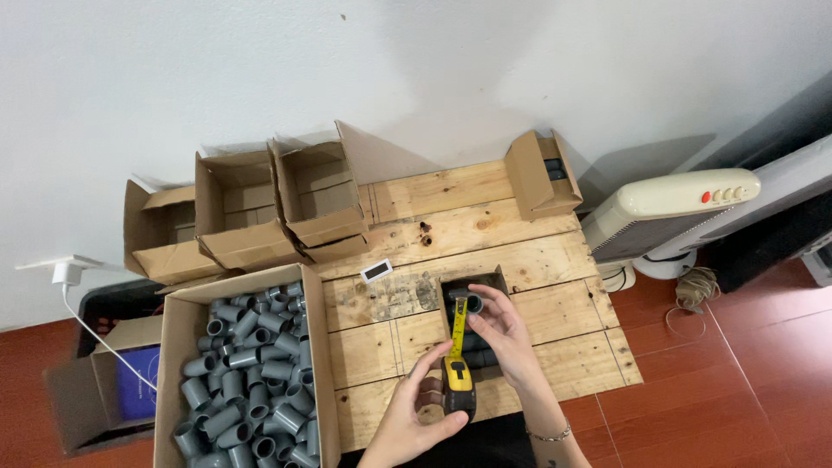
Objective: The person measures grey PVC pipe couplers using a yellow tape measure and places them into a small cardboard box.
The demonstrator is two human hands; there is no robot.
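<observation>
My left hand (414, 412) grips a yellow and black tape measure (458, 388) over the front of the wooden table (555, 260). Its yellow blade (458, 328) runs up to a grey pipe fitting (469, 303). My right hand (501, 334) holds that fitting and the blade's tip together, above a small dark open box (451, 284) set on the table. More grey fittings lie in that box under my right hand.
A large cardboard box (178, 347) full of several grey pipe fittings stands at the left. Three empty cardboard boxes (260, 212) line the back, another (537, 178) at the back right. A small white device (376, 270) lies mid-table. A cream fan heater (667, 208) stands right.
</observation>
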